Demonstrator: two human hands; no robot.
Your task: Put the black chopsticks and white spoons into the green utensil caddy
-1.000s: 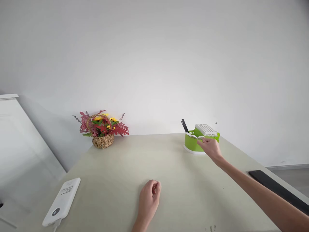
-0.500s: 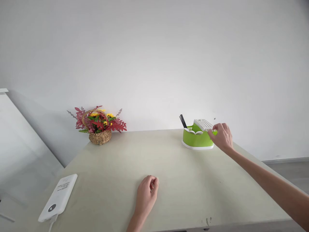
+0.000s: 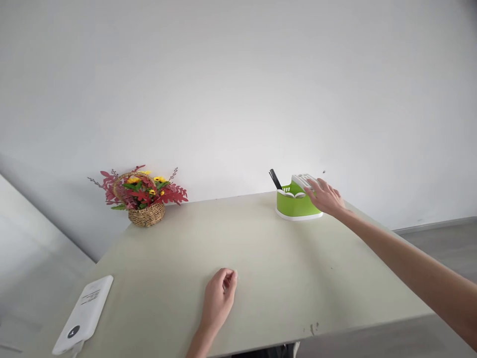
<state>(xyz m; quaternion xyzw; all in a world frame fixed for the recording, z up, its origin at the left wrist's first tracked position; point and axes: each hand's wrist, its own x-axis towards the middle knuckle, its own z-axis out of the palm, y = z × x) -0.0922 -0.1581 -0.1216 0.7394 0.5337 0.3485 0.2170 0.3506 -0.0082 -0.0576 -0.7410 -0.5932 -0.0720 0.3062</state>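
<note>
A green utensil rack (image 3: pixel 296 205) with a white base and a white slotted top stands at the far right of the table, near the wall. Several thin black sticks (image 3: pixel 275 179) lean out of its left side, and two white rounded pieces show along its front rim. My right hand (image 3: pixel 327 196) is stretched out over the rack's right end, fingers extended, hiding part of the slotted top; I see nothing held in it. Closer to me, my left hand (image 3: pixel 219 296) rests on the table in a loose curl, thumb against the fingers, with no object showing.
A wicker basket (image 3: pixel 147 216) of red leaves and yellow flowers stands at the back left. At the near left lies a white power bank (image 3: pixel 85 314) with a cable. The pale table (image 3: pixel 186 253) reaches the wall behind; a white cabinet side (image 3: pixel 33 268) is at the left.
My right hand has gone from a pinch at the rack's right edge to spread fingers over its top. The view has shifted slightly; my left hand stays curled.
</note>
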